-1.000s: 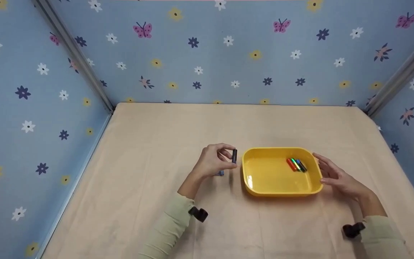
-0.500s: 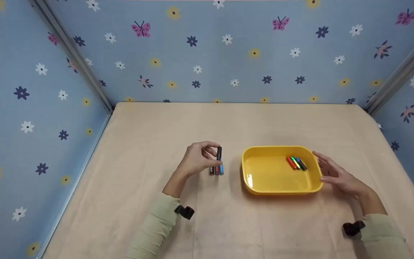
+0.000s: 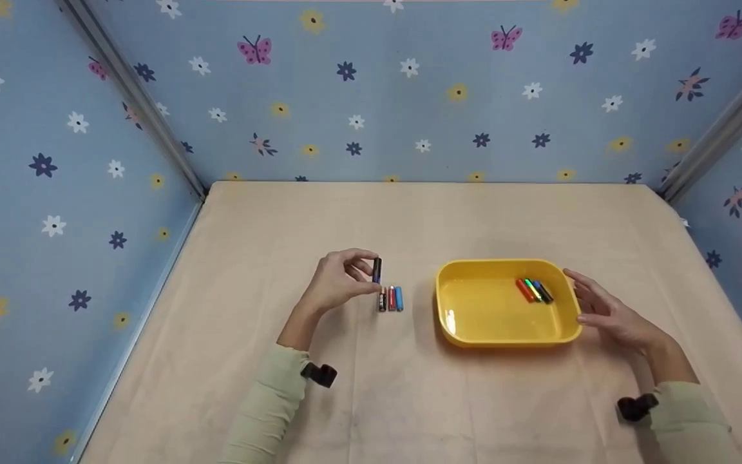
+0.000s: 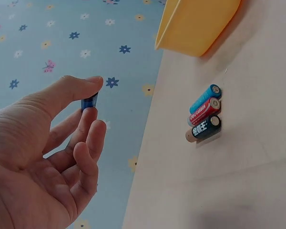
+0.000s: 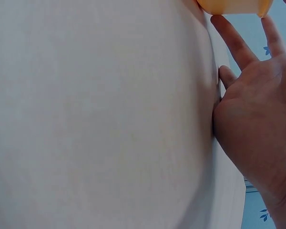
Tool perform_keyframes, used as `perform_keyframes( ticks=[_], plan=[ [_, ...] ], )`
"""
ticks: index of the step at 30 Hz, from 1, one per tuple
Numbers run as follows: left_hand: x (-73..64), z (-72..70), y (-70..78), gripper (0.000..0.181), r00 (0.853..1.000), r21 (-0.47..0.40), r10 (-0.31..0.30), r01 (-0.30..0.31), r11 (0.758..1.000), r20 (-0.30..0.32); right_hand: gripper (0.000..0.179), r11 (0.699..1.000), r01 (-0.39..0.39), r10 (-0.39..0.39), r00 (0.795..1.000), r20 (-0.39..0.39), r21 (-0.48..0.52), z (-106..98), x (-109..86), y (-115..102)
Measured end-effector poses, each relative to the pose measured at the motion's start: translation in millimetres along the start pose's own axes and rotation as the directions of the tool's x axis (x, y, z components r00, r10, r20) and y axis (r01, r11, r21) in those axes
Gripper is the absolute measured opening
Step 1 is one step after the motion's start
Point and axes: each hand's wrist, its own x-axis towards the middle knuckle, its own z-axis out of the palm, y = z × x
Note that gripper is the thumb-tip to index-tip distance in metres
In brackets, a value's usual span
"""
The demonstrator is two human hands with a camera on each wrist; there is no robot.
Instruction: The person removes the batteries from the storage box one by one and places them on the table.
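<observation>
My left hand (image 3: 335, 281) pinches a dark battery (image 3: 377, 269) upright between thumb and fingertips, above the table. In the left wrist view only a bit of its blue and black casing (image 4: 89, 102) shows. Just below lie a black battery (image 3: 382, 301), a red battery (image 3: 391, 299) and a light blue battery (image 3: 399, 299), side by side in a row. To their right stands a yellow plastic tub (image 3: 474, 325) with several batteries (image 3: 534, 290) grouped near its right end. My right hand (image 3: 616, 319) touches that end with fairly straight fingers; the right wrist view shows its palm (image 5: 262, 105).
A beige cloth (image 3: 300, 219) covers the table. Blue flowered panels (image 3: 409, 96) enclose the back and both sides, with grey metal posts (image 3: 133, 96) at the corners.
My left hand has moved left with the dark battery, from beside the tub to over the row, and the three batteries there have come into view. The right hand stays at the tub.
</observation>
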Motion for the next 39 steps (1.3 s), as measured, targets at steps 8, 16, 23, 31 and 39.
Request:
perform_keyframes(
  ticks=[8,16,23,31,39],
  plan=[
    [-1.4,5.7,-25.3,0.056,0.999,-0.035,-0.049,0.049,0.998,-0.006,0.097,1.0,-0.016,0.016,1.0,-0.006,0.012,0,0.7,-1],
    [-0.1,14.6,-48.4,0.058,0.999,-0.03,-0.026,0.027,0.999,0.035,0.095,0.999,0.035,-0.036,0.999,0.014,0.033,1,-1.3,2],
    [-0.3,22.2,-69.4,0.055,0.998,0.027,-0.056,0.056,0.998,0.012,0.096,1.0,0.013,-0.013,1.0,0.004,0.013,2,-1.5,1],
    [-0.4,25.9,-77.7,0.055,0.997,-0.021,-0.081,0.08,0.997,-0.006,0.096,1.0,0.006,-0.006,1.0,-0.001,-0.005,0,-1.7,1],
    [0.9,30.8,-75.6,0.054,0.996,0.048,-0.094,0.094,0.994,-0.009,0.093,1.0,0.012,-0.012,1.0,0.011,0.003,-1,-1.5,2]
  ],
)
